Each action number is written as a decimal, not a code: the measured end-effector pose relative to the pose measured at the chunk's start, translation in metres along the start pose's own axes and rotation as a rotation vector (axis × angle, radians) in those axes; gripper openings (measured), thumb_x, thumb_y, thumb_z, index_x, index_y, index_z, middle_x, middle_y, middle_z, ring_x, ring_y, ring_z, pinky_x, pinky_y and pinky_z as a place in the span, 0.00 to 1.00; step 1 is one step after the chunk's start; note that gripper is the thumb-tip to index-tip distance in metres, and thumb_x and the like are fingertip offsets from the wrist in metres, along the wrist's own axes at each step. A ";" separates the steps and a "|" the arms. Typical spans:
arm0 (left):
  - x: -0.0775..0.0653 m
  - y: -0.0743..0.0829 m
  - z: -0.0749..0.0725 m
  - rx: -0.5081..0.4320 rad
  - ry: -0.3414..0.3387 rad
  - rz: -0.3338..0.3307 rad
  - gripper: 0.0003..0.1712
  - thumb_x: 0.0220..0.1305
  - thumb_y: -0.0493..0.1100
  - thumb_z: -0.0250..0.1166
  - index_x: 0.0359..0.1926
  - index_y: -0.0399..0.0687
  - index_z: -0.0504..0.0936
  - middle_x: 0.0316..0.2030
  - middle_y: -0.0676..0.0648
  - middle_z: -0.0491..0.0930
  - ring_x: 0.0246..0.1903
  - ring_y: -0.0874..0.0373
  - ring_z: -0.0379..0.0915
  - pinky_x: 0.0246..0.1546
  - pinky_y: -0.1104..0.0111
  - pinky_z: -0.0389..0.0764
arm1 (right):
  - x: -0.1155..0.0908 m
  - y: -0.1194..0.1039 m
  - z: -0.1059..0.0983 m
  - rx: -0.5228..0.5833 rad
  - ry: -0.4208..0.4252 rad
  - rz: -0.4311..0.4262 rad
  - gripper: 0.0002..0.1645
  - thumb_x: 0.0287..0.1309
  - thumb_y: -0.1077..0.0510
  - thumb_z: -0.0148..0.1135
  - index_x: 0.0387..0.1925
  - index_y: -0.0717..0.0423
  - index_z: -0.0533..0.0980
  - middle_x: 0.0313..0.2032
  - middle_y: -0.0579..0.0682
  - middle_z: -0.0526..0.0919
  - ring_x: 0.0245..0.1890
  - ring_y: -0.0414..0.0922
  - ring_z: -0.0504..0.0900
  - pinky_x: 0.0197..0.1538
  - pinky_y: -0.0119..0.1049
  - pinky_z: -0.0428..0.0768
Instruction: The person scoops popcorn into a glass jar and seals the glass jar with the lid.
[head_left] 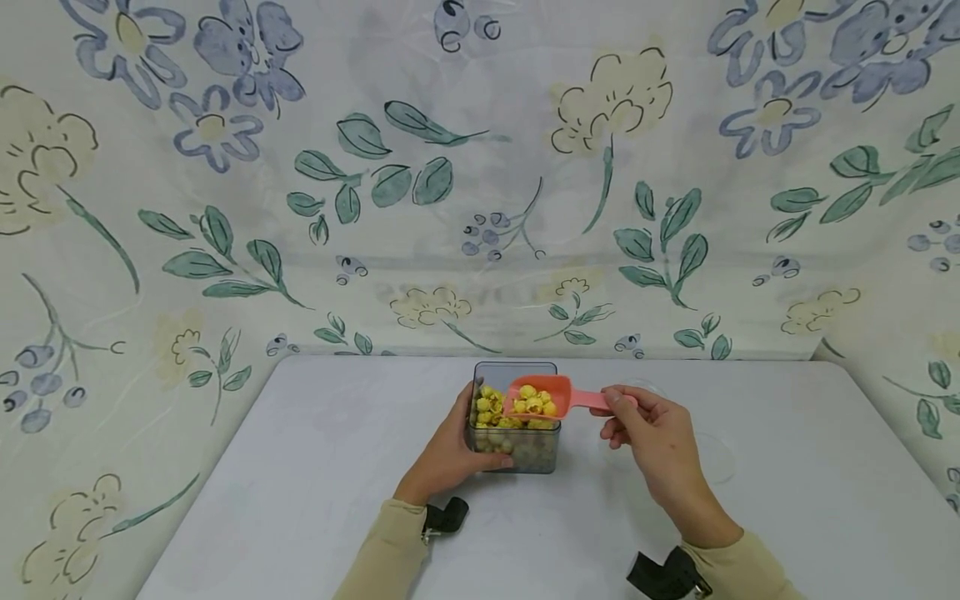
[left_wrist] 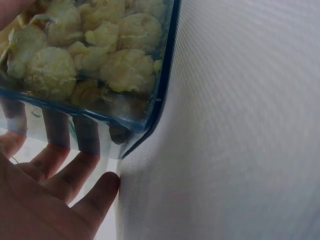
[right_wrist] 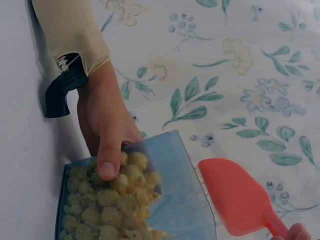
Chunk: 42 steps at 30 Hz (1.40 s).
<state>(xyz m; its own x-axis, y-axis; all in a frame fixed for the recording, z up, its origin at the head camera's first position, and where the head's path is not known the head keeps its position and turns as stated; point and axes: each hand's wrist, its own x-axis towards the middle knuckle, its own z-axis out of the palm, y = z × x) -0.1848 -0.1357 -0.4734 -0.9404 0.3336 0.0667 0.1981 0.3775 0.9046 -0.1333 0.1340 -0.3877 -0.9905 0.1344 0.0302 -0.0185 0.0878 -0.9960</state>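
A clear bluish-grey rectangular container (head_left: 538, 460) stands upright on the white table, with yellow popcorn (head_left: 489, 410) inside. My left hand (head_left: 448, 448) grips it from the left side, thumb across the front wall. In the left wrist view, the other fingers (left_wrist: 75, 172) spread along a different wall. My right hand (head_left: 663, 433) pinches the handle of a pinkish-red scoop (right_wrist: 237, 200) between thumb and fingers. Several pieces of popcorn lie in the scoop, which hovers over the container's opening, its front edge overlapping the popcorn in the head view.
Faint transparent round pieces (head_left: 716, 460) lie on the white table (head_left: 300, 500) around the right hand. Behind the table's far edge hangs a floral cloth (head_left: 525, 275). Each wrist wears a black camera mount (head_left: 446, 517) over a beige sleeve (head_left: 386, 554).
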 end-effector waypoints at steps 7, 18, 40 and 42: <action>0.002 0.000 0.001 0.003 -0.002 0.004 0.70 0.38 0.56 0.77 0.73 0.58 0.38 0.68 0.56 0.52 0.65 0.56 0.52 0.63 0.50 0.55 | 0.000 -0.007 -0.007 -0.014 0.015 0.061 0.24 0.59 0.45 0.58 0.48 0.60 0.76 0.34 0.53 0.84 0.25 0.46 0.79 0.34 0.32 0.81; 0.003 0.000 0.001 -0.001 -0.019 0.006 0.70 0.37 0.56 0.78 0.72 0.62 0.36 0.68 0.56 0.52 0.65 0.58 0.51 0.64 0.53 0.56 | -0.001 -0.007 -0.021 -0.025 0.051 0.047 0.27 0.60 0.44 0.57 0.51 0.61 0.75 0.34 0.50 0.84 0.26 0.43 0.79 0.35 0.30 0.81; 0.008 -0.002 -0.003 -0.009 -0.061 -0.001 0.69 0.31 0.56 0.80 0.69 0.73 0.43 0.63 0.59 0.58 0.61 0.59 0.59 0.61 0.55 0.61 | -0.004 -0.005 -0.052 -0.020 0.146 0.082 0.30 0.60 0.44 0.57 0.52 0.64 0.73 0.32 0.45 0.84 0.25 0.41 0.79 0.35 0.27 0.80; 0.007 -0.001 -0.004 -0.011 -0.065 -0.015 0.69 0.31 0.55 0.80 0.69 0.76 0.41 0.63 0.60 0.58 0.61 0.60 0.59 0.61 0.55 0.60 | -0.005 -0.004 -0.055 -0.001 0.153 0.092 0.31 0.59 0.44 0.57 0.53 0.65 0.72 0.32 0.45 0.84 0.25 0.41 0.79 0.34 0.27 0.80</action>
<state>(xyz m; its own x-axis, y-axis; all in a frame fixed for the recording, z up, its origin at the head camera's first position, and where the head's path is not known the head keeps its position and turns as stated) -0.1923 -0.1369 -0.4719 -0.9233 0.3832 0.0259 0.1805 0.3734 0.9099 -0.1211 0.1868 -0.3793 -0.9558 0.2900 -0.0482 0.0711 0.0688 -0.9951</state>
